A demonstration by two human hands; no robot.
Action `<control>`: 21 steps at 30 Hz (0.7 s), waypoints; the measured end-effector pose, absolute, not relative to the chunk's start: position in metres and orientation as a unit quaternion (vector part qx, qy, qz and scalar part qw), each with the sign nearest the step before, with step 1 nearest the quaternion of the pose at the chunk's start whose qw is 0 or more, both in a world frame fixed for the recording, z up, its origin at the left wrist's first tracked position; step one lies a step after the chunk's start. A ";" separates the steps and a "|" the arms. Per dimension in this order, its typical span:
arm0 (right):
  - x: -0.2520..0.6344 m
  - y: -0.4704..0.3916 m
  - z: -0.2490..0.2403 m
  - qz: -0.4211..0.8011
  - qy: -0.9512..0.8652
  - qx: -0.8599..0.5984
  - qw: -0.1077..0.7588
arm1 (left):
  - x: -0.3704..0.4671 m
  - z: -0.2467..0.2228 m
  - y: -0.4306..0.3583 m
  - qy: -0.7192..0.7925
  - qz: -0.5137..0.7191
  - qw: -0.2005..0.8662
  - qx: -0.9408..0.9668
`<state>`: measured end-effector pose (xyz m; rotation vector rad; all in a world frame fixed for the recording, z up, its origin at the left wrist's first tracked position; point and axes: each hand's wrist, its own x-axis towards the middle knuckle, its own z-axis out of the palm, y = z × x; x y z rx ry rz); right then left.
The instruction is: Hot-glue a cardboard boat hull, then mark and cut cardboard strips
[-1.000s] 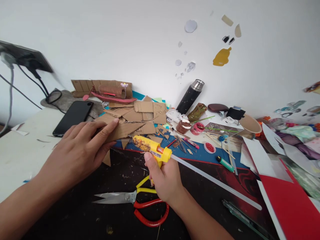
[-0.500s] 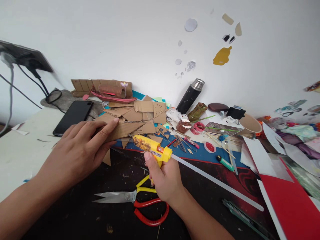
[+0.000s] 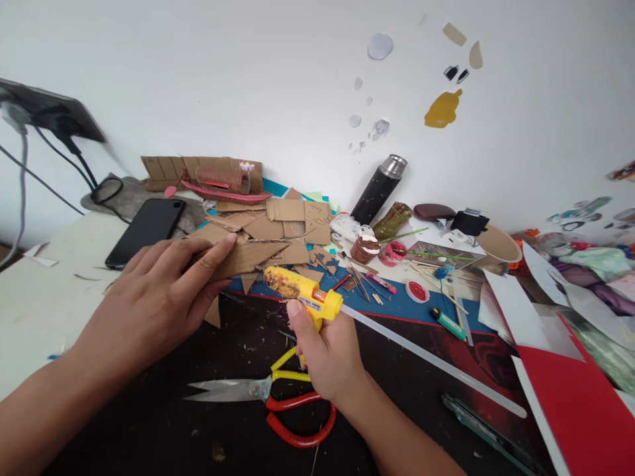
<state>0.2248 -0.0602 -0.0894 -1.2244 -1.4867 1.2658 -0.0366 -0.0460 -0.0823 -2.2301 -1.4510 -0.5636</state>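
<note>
My left hand (image 3: 169, 284) is closed on a brown cardboard piece (image 3: 248, 258), thumb below and fingers over its left end. In my right hand (image 3: 330, 354) is a yellow glue gun (image 3: 292, 285), stained dark on its barrel. Its nozzle points left and lies close to the cardboard's lower edge; whether they touch I cannot tell. A long clear glue stick (image 3: 431, 357) runs out of the back of the gun to the right. Scissors (image 3: 253, 389) with red and yellow handles lie below, their handles partly behind my right hand.
Cardboard scraps (image 3: 285, 218) and a small model boat (image 3: 225, 192) lie at the back. A phone (image 3: 146, 231) rests at left. A black flask (image 3: 380, 188), paint pots (image 3: 391, 253) and thin sticks stand or lie beyond the gun. A green-capped cutter (image 3: 449, 324) and red sheet (image 3: 570, 390) are at right.
Both hands and the things in them stay almost where they were. The view has shifted very slightly.
</note>
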 end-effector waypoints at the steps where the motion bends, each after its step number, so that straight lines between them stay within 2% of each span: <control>1: 0.225 -0.060 -0.089 0.497 -0.592 -0.485 0.408 | -0.037 -0.083 -0.046 -0.522 -0.202 0.210 -0.802; 21: 0.224 -0.061 -0.090 0.491 -0.599 -0.489 0.401 | -0.037 -0.084 -0.046 -0.528 -0.196 0.220 -0.797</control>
